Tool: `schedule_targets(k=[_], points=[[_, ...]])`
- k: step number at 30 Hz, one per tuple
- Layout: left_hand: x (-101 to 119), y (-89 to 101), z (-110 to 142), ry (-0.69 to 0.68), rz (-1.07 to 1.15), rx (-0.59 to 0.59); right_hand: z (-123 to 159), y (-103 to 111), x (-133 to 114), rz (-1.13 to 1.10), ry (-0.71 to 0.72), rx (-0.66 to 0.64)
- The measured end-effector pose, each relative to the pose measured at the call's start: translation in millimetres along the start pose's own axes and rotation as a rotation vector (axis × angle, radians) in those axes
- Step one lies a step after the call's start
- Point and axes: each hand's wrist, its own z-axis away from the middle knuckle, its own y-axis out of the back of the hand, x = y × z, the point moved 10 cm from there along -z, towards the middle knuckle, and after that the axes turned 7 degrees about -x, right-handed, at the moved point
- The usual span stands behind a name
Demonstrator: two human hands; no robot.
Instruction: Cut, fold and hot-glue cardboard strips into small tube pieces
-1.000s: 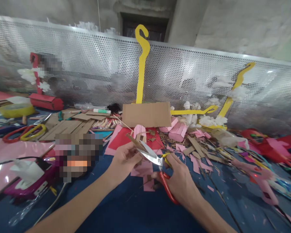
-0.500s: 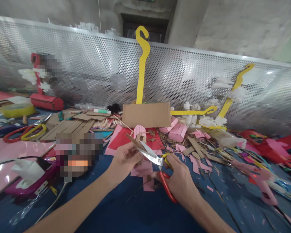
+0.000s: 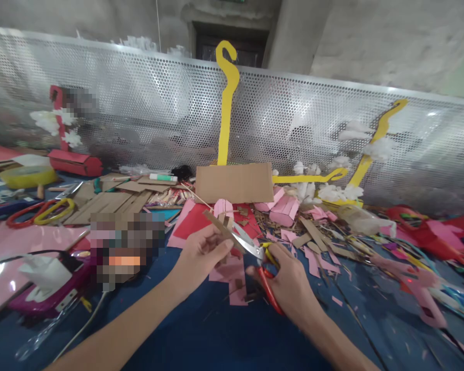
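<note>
My left hand [image 3: 201,260] pinches a narrow strip of brown cardboard [image 3: 217,223] between thumb and fingers, above the middle of the table. Wrapped round the handles of a pair of scissors [image 3: 269,292], one yellow and one red, is my right hand [image 3: 294,283]. The blades point up and left toward the strip, their tips close to my left thumb; whether they touch the cardboard I cannot tell. Below lie pink paper pieces [image 3: 237,288] and a red sheet [image 3: 189,220]. A small pink paper shape [image 3: 223,207] shows just behind the strip.
A cardboard box [image 3: 234,184] with a tall yellow hook [image 3: 226,118] stands ahead. Red-and-yellow scissors [image 3: 54,210] and cardboard pieces [image 3: 108,207] lie left. At right are paper scraps and a pink glue gun [image 3: 413,283] with its cord. A perforated metal panel [image 3: 150,111] rises behind.
The scissors and my right hand have shifted slightly right and down. More of the cardboard strip shows beside my left thumb; my left hand has barely moved.
</note>
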Motion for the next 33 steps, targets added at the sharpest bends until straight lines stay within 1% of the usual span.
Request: schedule_targets(k=[5,8,11,13,18,21,25,28,31,33], points=[[-2.1,1.5,-0.3,0.027,0.027,0.024,-2.9,5.0,9.8,-0.076,-0.043,0.029],[-2.9,-1.2,0.1,0.057,0.032,0.012,-4.2,-0.7,19.3,-0.159,-0.08,-0.006],[-5.1,-3.9,1.0,0.09,0.082,-0.003,-3.8,-6.8,25.3,-0.2,-0.128,-0.046],[-7.4,-3.4,1.8,0.11,0.094,0.006,-3.2,-9.0,25.1,-0.206,-0.146,-0.068],[-7.7,-2.3,1.7,0.122,0.011,0.013,-2.7,-9.2,20.9,-0.196,-0.153,-0.087],[-3.9,-0.4,1.6,0.1,-0.03,0.018,-3.0,-8.6,21.7,-0.192,-0.156,-0.082],[2.8,-1.6,1.6,0.046,-0.091,-0.027,-3.4,-9.3,22.4,-0.191,-0.159,-0.085],[6.1,-2.0,1.7,0.027,-0.118,-0.039,-3.1,-10.1,22.7,-0.189,-0.17,-0.095],[4.1,-3.3,1.6,0.058,-0.103,-0.034,-2.4,-11.3,24.2,-0.23,-0.192,-0.11],[-0.4,-4.7,1.9,0.093,-0.038,-0.028,-1.8,-13.2,25.2,-0.279,-0.209,-0.129]])
